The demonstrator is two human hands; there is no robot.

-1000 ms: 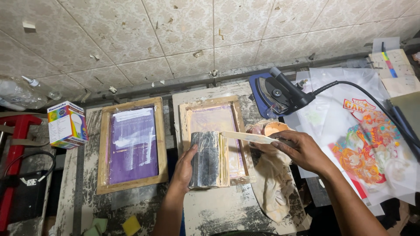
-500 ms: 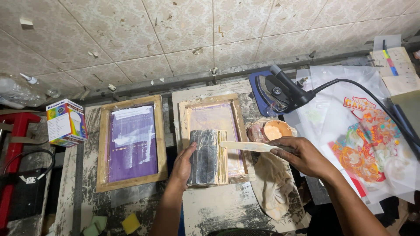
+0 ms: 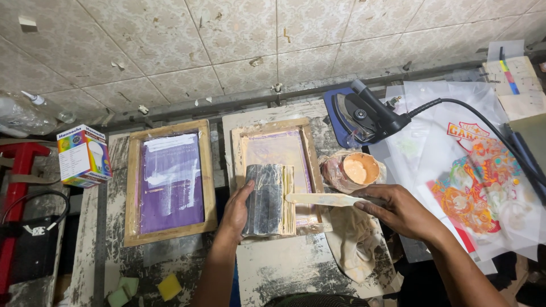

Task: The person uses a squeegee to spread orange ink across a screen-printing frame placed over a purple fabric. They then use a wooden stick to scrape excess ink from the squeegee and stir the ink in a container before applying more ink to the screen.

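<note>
Your squeegee [image 3: 267, 200] stands on the right-hand wooden frame [image 3: 277, 170], long axis running away from you, gripped by your left hand [image 3: 236, 211]. Your right hand [image 3: 401, 210] grasps the spatula [image 3: 324, 199], blade pointing left, its tip touching the squeegee's near edge.

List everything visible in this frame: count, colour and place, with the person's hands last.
Frames: 2, wood; purple-screened one left, pale one centre.
Squeegee: 1, dark, on the centre frame.
Spatula: 1, cream, over the frame's right edge.
Paste cup: 1, orange, right of the frame.
Iron: 1, black, upper right.
Prints: several, multicoloured, far right.
Box: 1, multicoloured, left.
Sponges: 3, yellow-green, bottom left.
Left hand: holds the squeegee.
Right hand: holds the spatula.
</note>
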